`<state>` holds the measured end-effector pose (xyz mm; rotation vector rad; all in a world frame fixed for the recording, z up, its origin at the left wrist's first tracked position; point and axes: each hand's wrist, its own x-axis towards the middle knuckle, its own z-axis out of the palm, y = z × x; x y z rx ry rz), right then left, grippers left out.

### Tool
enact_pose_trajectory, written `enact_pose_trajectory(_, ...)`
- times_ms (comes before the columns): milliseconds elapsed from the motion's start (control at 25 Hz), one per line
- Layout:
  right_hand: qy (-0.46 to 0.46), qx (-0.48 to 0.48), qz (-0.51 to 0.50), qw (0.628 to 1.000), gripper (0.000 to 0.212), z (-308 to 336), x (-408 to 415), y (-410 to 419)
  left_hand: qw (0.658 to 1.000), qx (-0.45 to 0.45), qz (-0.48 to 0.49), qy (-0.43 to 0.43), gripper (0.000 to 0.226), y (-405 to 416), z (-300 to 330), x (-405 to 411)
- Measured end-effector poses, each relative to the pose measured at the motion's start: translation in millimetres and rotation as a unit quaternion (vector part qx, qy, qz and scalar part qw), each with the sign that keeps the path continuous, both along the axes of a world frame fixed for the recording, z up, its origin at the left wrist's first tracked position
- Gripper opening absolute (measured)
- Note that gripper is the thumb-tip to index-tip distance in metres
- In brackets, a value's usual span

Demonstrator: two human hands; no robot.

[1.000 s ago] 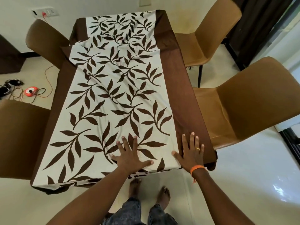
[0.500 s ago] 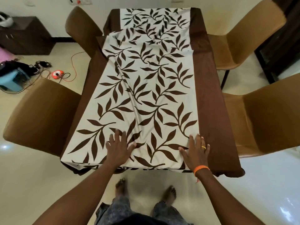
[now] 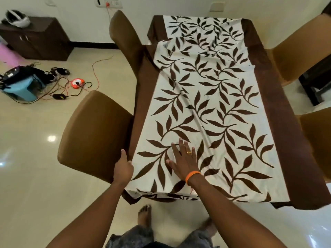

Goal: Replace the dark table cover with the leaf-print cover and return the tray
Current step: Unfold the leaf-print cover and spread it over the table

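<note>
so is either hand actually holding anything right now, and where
The left hand seems to grip the leaf-print cover at its near-left side edge. The right hand lies flat on it, holding nothing.

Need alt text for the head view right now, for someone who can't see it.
The leaf-print cover lies spread along a table; the right hand rests flat on it near the close left corner, while the left hand grips that side edge. Tan chairs flank the table; no tray shows.
</note>
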<state>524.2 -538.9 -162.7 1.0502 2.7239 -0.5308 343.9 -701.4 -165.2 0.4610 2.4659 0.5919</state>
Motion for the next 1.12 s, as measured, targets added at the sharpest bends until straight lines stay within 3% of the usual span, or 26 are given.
enact_pose_trajectory(160, -0.078, -0.032, 0.063, 0.994, 0.076, -10, -73, -69, 0.990, 0.047, 0.083, -0.104, 0.010, -47, 1, -49)
enact_pose_trajectory(320, -0.078, -0.012, 0.043, 0.996, 0.075, -10, -83, -99, 0.976, 0.040, 0.074, -0.201, 0.016, -71, -2, -61)
enact_pose_trajectory(480, -0.043, 0.038, 0.078, 0.995, 0.055, -1, -84, -109, 0.965, -0.057, -0.025, -0.256, 0.019, -95, -1, -76)
enact_pose_trajectory(600, -0.021, 0.053, 0.100, 0.993, 0.044, -2, -80, -116, 0.951, -0.144, -0.134, -0.240, 0.022, -104, -5, -69)
enact_pose_trajectory(720, 0.010, 0.038, 0.055, 0.998, 0.035, 3, -89, -111, 0.925, -0.198, -0.232, -0.224, 0.016, -105, -5, -62)
enact_pose_trajectory(800, 0.034, 0.047, 0.012, 0.998, 0.035, 4, -94, -106, 0.918, -0.215, -0.287, -0.168, 0.020, -103, -9, -60)
enact_pose_trajectory(880, 0.003, 0.033, -0.016, 0.999, 0.052, 0, -93, -105, 0.953, -0.169, -0.225, -0.112, 0.013, -101, -12, -61)
enact_pose_trajectory(960, -0.052, 0.012, -0.013, 0.998, 0.069, -8, -87, -109, 0.988, -0.072, -0.099, -0.097, 0.014, -93, -10, -65)
enact_pose_trajectory(1040, -0.076, 0.008, 0.005, 0.997, 0.074, -15, -82, -115, 0.988, 0.028, 0.004, -0.152, 0.022, -81, -1, -61)
enact_pose_trajectory(1120, -0.080, -0.002, 0.015, 0.997, 0.075, -18, -79, -121, 0.980, 0.053, -0.003, -0.190, 0.023, -73, 5, -52)
